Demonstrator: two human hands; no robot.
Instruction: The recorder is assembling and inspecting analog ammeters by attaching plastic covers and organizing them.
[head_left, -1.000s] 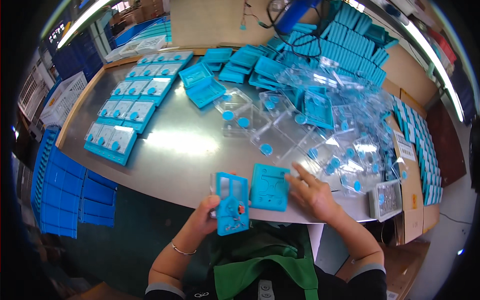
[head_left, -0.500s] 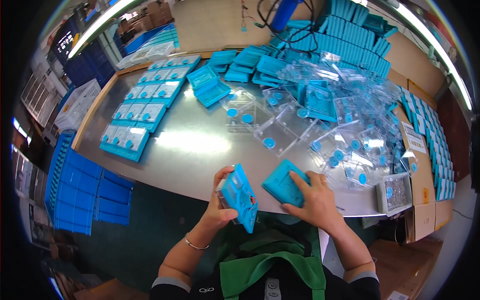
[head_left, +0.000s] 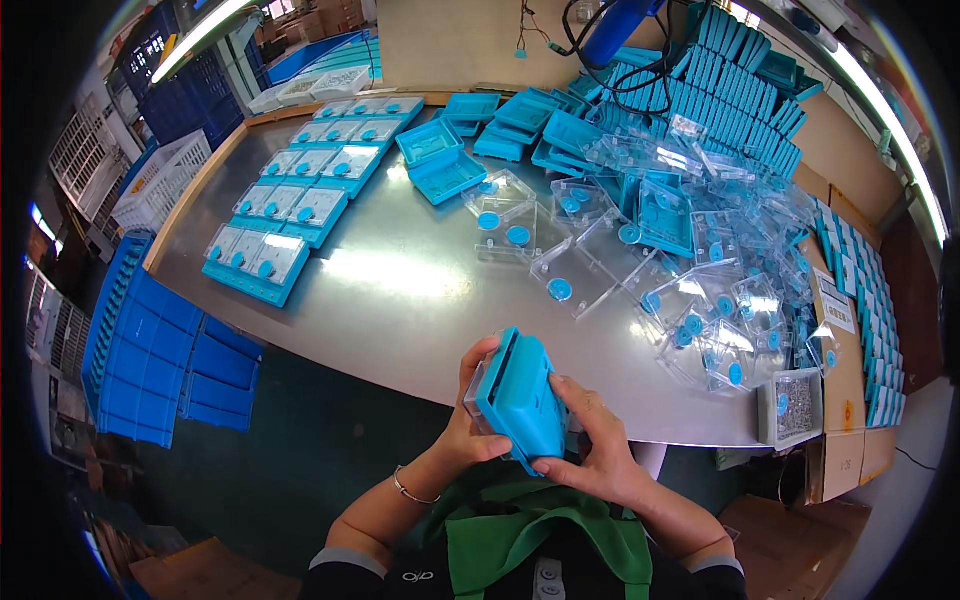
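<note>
My left hand (head_left: 462, 432) grips a turquoise plastic panel with a clear cover (head_left: 477, 388), held on edge in front of the table's near edge. Against its other side, my right hand (head_left: 606, 452) presses a deep turquoise plastic housing (head_left: 532, 398), fingers along the far side and thumb at the lower end. A dark gap shows between the two parts at the top, so they do not look fully flush. Whatever lies inside is hidden.
Assembled units stand in rows (head_left: 300, 210) at left. Loose turquoise housings (head_left: 440, 165) and a heap of clear covers with blue knobs (head_left: 690, 290) lie across the metal table (head_left: 400, 270). A tray of small metal parts (head_left: 797, 408) sits at the right edge, beside a cardboard box (head_left: 843, 400).
My right hand has lifted the housing off the table and brought it left against the panel. My left hand has moved slightly right, turning the panel.
</note>
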